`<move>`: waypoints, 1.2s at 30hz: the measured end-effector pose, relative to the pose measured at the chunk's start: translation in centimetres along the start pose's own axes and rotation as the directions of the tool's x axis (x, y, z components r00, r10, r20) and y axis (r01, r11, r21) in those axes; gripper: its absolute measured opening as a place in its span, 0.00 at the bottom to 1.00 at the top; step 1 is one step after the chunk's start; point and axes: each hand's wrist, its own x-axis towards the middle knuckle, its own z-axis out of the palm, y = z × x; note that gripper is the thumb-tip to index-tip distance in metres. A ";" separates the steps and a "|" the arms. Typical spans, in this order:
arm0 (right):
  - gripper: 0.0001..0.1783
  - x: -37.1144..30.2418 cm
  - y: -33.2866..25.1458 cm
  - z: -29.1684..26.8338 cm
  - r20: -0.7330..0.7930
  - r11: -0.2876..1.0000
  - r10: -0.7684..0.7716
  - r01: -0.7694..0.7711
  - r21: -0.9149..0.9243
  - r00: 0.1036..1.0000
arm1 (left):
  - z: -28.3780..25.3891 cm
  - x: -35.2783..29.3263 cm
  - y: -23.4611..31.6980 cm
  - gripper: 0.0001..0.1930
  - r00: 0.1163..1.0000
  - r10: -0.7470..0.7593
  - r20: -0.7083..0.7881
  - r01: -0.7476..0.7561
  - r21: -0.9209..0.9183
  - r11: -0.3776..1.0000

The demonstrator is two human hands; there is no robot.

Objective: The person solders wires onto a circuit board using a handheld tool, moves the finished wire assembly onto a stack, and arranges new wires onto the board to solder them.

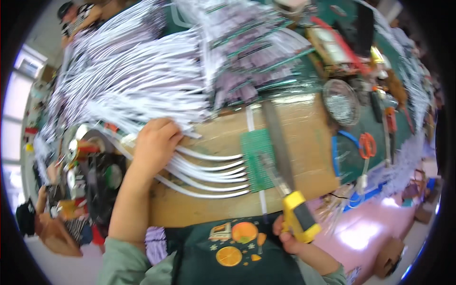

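On a brown cardboard-like board (304,137), several white wires (206,166) run in a row into the left edge of a green circuit board (254,164). My left hand (156,142) is closed over the wires' left part, its fingers curled down. Low on the right, my right hand (289,237) grips a tool with a yellow-and-black handle (301,218). Its slim metal front slants up over the circuit board; blur hides the tip's exact shape. A long flat grey metal bar (278,142) lies along the board's right side, and a pale strip passes beneath.
Large bundles of white wires (133,71) fill the back left, beside stacked green-edged boards (261,52). At right are a dish of small metal pieces (341,102), orange-handled scissors (367,145) and hand tools (390,118). Tape rolls (95,137) stand left. People sit farther off.
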 end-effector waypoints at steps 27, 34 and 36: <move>0.23 2.7 -5.6 1.9 -0.054 0.995 -0.091 0.093 0.029 0.994 | 0.4 0.3 4.7 0.07 0.961 0.239 0.141 -0.181 -0.333 0.925; 0.16 0.4 -1.4 1.6 -0.097 0.964 -0.054 0.077 0.256 0.994 | 2.0 0.9 5.5 0.06 0.969 0.209 0.132 -0.121 -0.482 0.868; 0.15 0.5 -0.8 1.3 -0.054 0.966 -0.058 0.070 0.250 0.997 | 2.2 0.6 5.2 0.06 0.972 0.188 0.142 -0.102 -0.467 0.879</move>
